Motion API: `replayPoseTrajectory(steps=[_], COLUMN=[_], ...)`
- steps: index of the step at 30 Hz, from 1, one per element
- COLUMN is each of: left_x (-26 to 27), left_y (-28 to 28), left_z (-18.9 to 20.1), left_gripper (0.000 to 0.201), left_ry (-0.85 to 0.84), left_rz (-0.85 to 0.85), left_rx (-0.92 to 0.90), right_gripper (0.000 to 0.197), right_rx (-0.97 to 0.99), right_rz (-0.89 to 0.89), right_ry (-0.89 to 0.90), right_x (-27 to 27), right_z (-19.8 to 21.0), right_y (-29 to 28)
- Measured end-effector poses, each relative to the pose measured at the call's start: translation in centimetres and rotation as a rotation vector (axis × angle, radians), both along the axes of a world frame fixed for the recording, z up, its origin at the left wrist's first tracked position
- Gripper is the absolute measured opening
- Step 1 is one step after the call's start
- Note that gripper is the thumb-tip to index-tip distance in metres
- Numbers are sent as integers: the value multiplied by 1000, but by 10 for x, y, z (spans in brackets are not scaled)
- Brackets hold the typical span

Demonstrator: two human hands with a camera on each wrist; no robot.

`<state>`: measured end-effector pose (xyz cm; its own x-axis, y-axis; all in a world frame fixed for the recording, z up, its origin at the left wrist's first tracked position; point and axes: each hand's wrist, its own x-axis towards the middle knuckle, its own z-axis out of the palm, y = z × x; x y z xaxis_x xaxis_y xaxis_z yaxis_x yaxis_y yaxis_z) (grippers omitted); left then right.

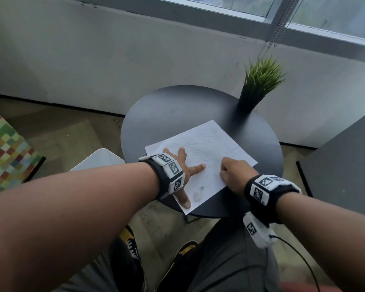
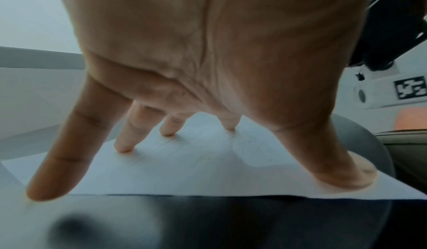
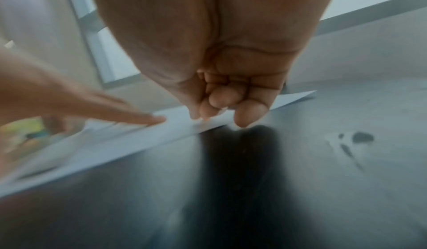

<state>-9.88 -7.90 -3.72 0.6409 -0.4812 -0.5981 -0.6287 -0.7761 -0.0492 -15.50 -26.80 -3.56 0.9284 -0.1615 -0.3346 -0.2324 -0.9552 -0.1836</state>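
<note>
A white sheet of paper (image 1: 209, 144) with faint pencil scribbles lies on a round black table (image 1: 167, 114). My left hand (image 1: 183, 165) is spread flat on the sheet's near-left part. Its fingertips (image 2: 124, 149) and thumb press the paper (image 2: 184, 170) down. My right hand (image 1: 232, 171) is on the sheet's right side with its fingers curled into a bunch. In the right wrist view the right hand (image 3: 221, 110) has its fingertips on the paper (image 3: 115, 143) at its edge and its thumb over the bare table (image 3: 300, 161). Nothing shows between them.
A potted green grass plant (image 1: 259, 81) stands at the table's far right. A pale damp-looking mark (image 1: 198, 194) sits on the paper near my left thumb. A white stool (image 1: 99, 159) is to the left, a grey wall and window are behind, and my legs and shoes are below.
</note>
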Motion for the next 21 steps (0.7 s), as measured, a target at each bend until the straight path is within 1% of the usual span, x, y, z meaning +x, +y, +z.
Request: replayPoseTrajectory(steps=[4, 7, 8, 10, 11, 13, 15, 17, 18, 19, 21], left_x=[2, 1, 0, 0, 0, -2, -5, -8, -8, -9, -8], left_y=[1, 1, 0, -1, 0, 1, 2, 2, 2, 2, 2], left_z=[-1, -1, -1, 1, 3, 5, 7, 7, 7, 7, 5], left_gripper=[128, 132, 132, 132, 131, 129, 127, 126, 126, 127, 129], left_ry=[-9, -11, -14, -20, -16, -10, -9, -7, -5, -6, -9], left_rz=[-14, -9, -11, -15, -13, -6, 0, 8, 14, 16, 5], left_rx=[-16, 2, 4, 2, 1, 8, 20, 38, 45, 51, 47], right_gripper=[19, 29, 26, 15, 14, 17, 18, 16, 15, 14, 12], right_rx=[185, 191, 174, 162, 166, 171, 176, 218, 239, 244, 222], right_rz=[210, 288, 303, 316, 321, 255, 88, -68, -119, -139, -81], right_ry=[-17, 6, 24, 44, 37, -2, -59, -73, -73, -76, -68], right_x=[-23, -29, -29, -29, -27, -20, -11, -4, -3, -2, -4], right_z=[-1, -3, -4, -3, -2, 1, 2, -1, -2, -3, -4], right_y=[31, 33, 33, 35, 36, 31, 19, 7, 6, 7, 17])
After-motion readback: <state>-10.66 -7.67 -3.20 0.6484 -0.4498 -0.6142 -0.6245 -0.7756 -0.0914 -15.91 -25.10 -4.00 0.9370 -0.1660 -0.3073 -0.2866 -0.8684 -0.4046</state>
